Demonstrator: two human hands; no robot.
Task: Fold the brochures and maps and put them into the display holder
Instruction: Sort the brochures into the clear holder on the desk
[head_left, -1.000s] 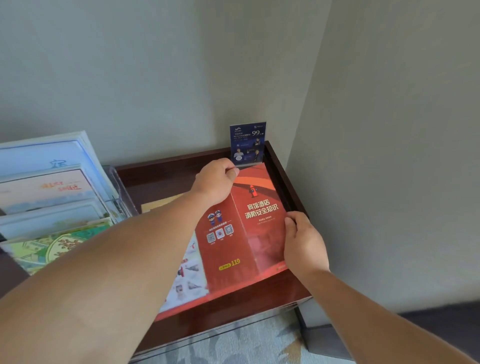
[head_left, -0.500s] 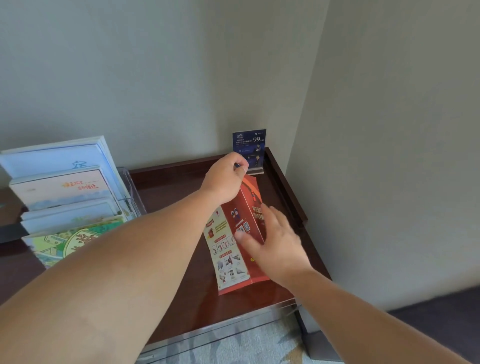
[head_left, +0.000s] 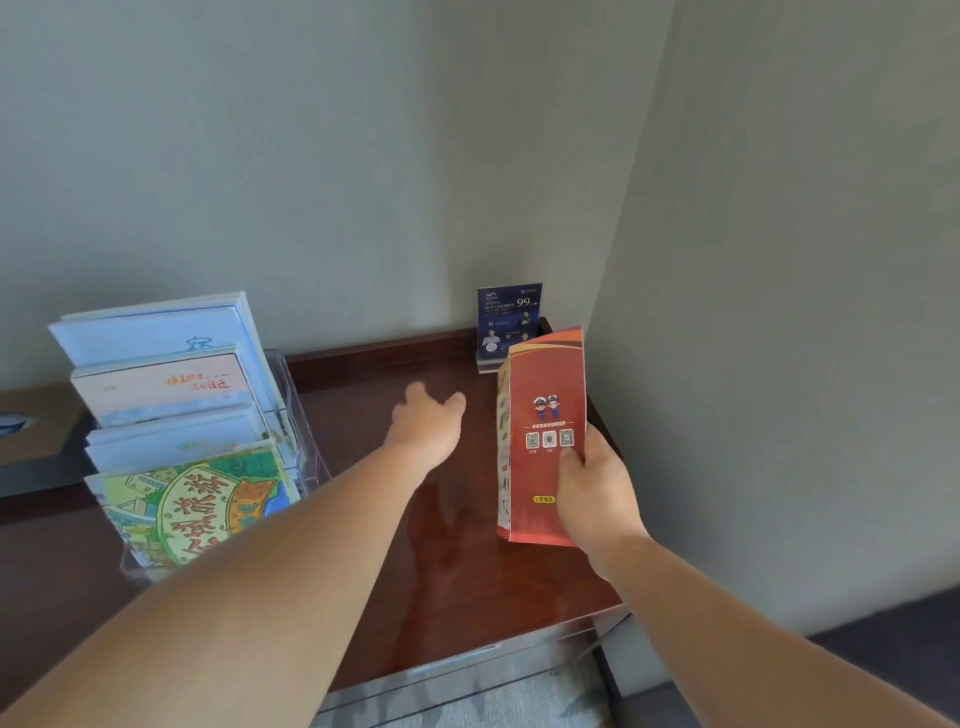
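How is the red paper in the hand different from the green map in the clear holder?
The red brochure is mostly plain red; the green map is busy with green and yellow drawings. The right hand holds the red brochure above the table; the green map sits at the front of the display holder. Both are printed paper.

Two bare forearms, each with a bare hand at its end: left hand (head_left: 426, 422), right hand (head_left: 597, 491).
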